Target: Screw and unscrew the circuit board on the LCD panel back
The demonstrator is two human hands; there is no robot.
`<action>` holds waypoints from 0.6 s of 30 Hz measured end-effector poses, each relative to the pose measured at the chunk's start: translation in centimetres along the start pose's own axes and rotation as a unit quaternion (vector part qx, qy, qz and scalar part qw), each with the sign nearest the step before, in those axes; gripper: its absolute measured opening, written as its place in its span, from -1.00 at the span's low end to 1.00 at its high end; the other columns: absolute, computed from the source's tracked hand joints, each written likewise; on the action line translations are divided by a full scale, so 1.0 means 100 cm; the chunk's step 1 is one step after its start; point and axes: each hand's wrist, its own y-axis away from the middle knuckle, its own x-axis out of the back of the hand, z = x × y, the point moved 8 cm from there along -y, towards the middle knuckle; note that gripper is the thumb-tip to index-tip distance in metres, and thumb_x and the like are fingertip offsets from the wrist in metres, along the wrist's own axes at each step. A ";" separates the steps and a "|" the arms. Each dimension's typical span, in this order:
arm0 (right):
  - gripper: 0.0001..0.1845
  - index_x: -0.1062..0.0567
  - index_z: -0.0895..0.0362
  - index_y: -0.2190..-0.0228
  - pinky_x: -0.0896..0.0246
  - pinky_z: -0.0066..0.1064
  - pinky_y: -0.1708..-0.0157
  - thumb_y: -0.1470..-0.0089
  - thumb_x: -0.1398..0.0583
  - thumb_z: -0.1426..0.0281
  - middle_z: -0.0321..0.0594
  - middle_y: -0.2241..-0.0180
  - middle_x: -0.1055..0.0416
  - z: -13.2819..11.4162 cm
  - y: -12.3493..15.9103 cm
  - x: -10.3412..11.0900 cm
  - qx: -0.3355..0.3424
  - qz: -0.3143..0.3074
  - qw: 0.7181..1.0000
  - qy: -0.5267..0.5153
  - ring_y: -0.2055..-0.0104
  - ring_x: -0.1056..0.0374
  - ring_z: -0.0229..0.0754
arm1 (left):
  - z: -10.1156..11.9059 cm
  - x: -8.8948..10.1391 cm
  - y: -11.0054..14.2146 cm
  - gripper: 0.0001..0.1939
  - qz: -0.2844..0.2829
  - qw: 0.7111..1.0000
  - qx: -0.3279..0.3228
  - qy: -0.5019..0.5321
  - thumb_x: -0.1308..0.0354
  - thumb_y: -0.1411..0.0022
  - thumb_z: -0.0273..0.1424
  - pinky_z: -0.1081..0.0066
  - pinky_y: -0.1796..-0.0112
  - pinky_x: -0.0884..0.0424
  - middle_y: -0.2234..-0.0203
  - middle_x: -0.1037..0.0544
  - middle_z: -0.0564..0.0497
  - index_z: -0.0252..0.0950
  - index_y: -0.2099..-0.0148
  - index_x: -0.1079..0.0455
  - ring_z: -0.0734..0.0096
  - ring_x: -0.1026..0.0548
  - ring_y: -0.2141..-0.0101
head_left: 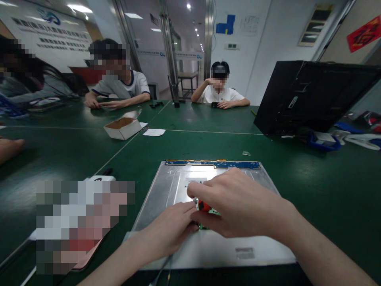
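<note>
A small green circuit board point(214, 212) lies on a flat silver metal panel point(159, 198). The right hand point(238, 204) pinches a red-and-black handle point(204, 205) over it, apparently working a tool; the left hand point(175, 220) is beside it, grip hidden. Continuing probably calls for steadying the board.

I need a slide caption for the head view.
Right hand holds red tool beside left hand, over green circuit board.

An open white box point(125, 133) is standing on the green table point(190, 143), a paper point(154, 132) is lying near it, a black monitor point(315, 93) is standing at right, a person point(236, 95) is sitting opposite
</note>
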 end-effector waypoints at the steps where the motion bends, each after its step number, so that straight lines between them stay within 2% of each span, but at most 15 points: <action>1: -0.85 -0.29 0.10 0.31 0.23 -0.40 0.57 -0.17 -0.13 0.28 -0.34 0.49 -0.42 0.001 0.000 0.000 -0.003 0.001 1.000 0.000 0.53 -0.22 -0.29 | 0.002 0.001 0.000 -0.80 -0.004 1.000 -0.002 0.004 0.04 -0.30 -0.47 0.25 0.07 -0.37 0.12 -0.50 0.00 -0.24 0.08 -0.34 0.20 -0.46 0.10; 4: -0.81 -0.29 0.11 0.32 0.23 -0.40 0.56 -0.16 -0.16 0.26 -0.33 0.48 -0.43 0.002 -0.001 0.000 -0.010 -0.004 1.000 -0.003 0.52 -0.23 -0.29 | 0.005 0.003 -0.001 -0.83 -0.019 1.000 -0.001 0.003 0.03 -0.29 -0.46 0.28 0.12 -0.40 0.15 -0.51 -0.01 -0.22 0.11 -0.35 0.24 -0.47 0.15; 10: -0.91 -0.29 0.12 0.27 0.16 -0.42 0.54 -0.16 -0.11 0.38 -0.31 0.40 -0.43 -0.002 -0.001 -0.001 0.007 -0.023 0.999 -0.038 0.48 -0.21 -0.31 | -0.004 -0.003 0.002 -0.77 -0.010 1.000 -0.003 -0.009 0.03 -0.29 -0.48 0.26 0.09 -0.37 0.10 -0.50 -0.01 -0.23 0.03 -0.32 0.20 -0.46 0.10; 14: -0.84 -0.28 0.12 0.21 0.12 -0.42 0.54 -0.12 -0.11 0.40 -0.30 0.36 -0.43 -0.004 0.001 0.000 0.018 -0.029 0.998 -0.055 0.47 -0.21 -0.29 | -0.007 -0.008 0.003 -0.77 -0.021 1.000 -0.006 -0.014 0.02 -0.27 -0.48 0.24 0.12 -0.38 0.12 -0.51 -0.02 -0.25 0.05 -0.32 0.17 -0.48 0.13; 18: -0.79 -0.29 0.12 0.19 0.12 -0.42 0.55 -0.09 -0.12 0.42 -0.30 0.34 -0.42 -0.006 0.003 0.000 0.027 -0.028 0.998 -0.055 0.45 -0.22 -0.28 | -0.006 -0.007 0.002 -0.74 0.006 1.000 -0.013 -0.009 0.03 -0.25 -0.51 0.26 0.10 -0.37 0.07 -0.49 0.00 -0.24 0.03 -0.32 0.20 -0.47 0.11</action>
